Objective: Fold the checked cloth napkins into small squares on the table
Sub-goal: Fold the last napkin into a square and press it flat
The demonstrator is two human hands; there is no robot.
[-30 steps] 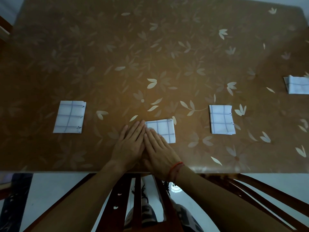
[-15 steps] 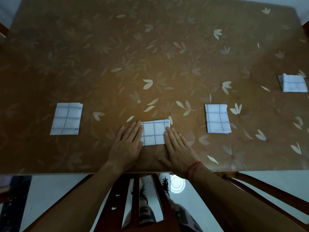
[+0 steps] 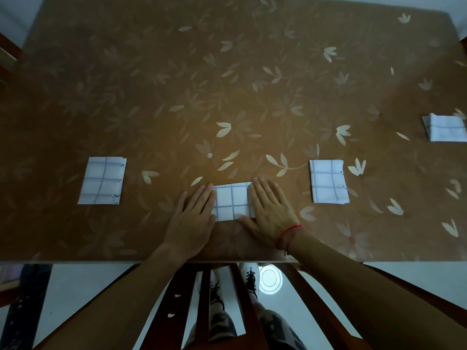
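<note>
I have both hands flat on the brown, leaf-patterned worktop [image 3: 227, 84], near its front edge, with the middle napkin [image 3: 232, 203] between them. My left hand [image 3: 194, 218] lies palm down, fingers straight and close together, and its inner side touches the napkin's left edge. My right hand [image 3: 271, 213] is also palm down with straight fingers. It rests over the napkin's right edge, and its thumb reaches along the near edge. Neither hand grips anything; both just press flat. The middle napkin is white with thin blue checks, folded into a small, roughly square shape, and lies flat on the worktop. A red cord [image 3: 288, 232] circles my right wrist. To the left, well apart from my hands, the left napkin [image 3: 102, 181] lies folded into a slightly taller rectangle with small dark marks down its right edge. On the other side the right napkin [image 3: 328, 181] is folded to much the same size, also flat and on its own. Further off, at the right border of the view and farther back on the worktop, the far napkin [image 3: 446, 128] lies folded, with its left edge looking a little looser and uneven. Below the worktop's front edge I see dark wooden chair slats [image 3: 177, 299], a pale floor, and my laced shoes [image 3: 250, 279].
</note>
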